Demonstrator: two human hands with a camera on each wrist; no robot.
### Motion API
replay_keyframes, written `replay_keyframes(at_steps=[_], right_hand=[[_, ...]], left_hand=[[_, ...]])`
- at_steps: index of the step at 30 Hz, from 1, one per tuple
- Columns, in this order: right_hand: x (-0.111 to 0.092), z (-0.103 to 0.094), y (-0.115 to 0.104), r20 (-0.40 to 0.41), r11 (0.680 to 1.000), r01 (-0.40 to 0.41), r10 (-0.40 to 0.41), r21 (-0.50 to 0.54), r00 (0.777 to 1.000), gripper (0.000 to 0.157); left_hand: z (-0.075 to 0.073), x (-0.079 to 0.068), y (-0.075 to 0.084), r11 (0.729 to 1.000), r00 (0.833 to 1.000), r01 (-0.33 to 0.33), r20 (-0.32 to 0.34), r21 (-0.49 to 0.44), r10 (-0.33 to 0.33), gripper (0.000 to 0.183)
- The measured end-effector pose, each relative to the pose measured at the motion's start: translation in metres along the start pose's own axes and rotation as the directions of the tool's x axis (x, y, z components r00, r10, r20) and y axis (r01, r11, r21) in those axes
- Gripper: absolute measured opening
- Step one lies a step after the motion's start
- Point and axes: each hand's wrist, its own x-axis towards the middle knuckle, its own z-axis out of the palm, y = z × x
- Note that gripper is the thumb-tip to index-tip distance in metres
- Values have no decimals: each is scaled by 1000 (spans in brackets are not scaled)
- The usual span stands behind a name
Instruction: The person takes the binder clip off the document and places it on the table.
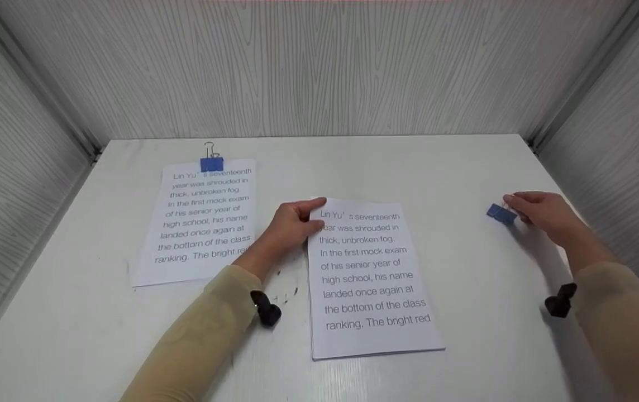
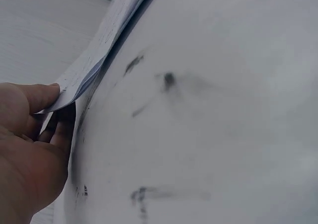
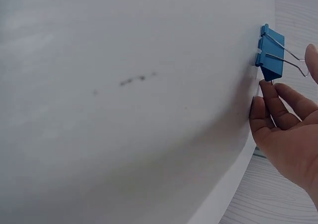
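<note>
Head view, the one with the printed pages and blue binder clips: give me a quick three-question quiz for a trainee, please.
1. Which hand holds the unattached binder clip?
2. True or false: the printed sheet on the left has a fastened binder clip on its top edge.
3. The left hand pinches the unclipped paper stack near its: a) upper-left corner, b) bottom edge, c) upper-right corner.

Key: 1. The right hand. 2. True. 3. a.

Left hand and right hand well apart, both in a pinch, sleeved forearms angled inward
</note>
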Motion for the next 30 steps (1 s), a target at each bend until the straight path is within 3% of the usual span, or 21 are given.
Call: replay_keyframes(at_steps=[7,11,14,17,20,23,25,30], right_hand=[[-7,-4,-4,-7,999,40,-40,-3,999,98],[-16,-2,-16,-81,991,105,-111,-77,990,97],[-27,5,-31,-143,974,170,-191,-149,971,95],[-40,18,-48,-158,939,257,-297,-229,942,91],[-57,40,-65,-134,877,368,-423,-310,896,87],[-77,69,-81,-79,802,447,-515,-397,854,85],[-91,87,-88,-33,757,471,-542,-452,840,86],[-126,123,-98,93,662,522,-569,-537,817,89]], left_hand=[[-1,-1,9,989,1000,12,-28,148,-8,59],[-1,-8,22,941,998,2,-67,337,21,69],[4,-20,33,859,995,-14,-75,511,60,75],[13,-35,41,749,993,-54,-46,661,112,78],[24,-51,45,626,991,-84,-4,775,137,82],[33,-67,46,537,991,-101,36,838,130,86],[38,-78,47,503,991,-115,63,857,119,88],[49,-104,47,446,985,-164,126,880,115,89]])
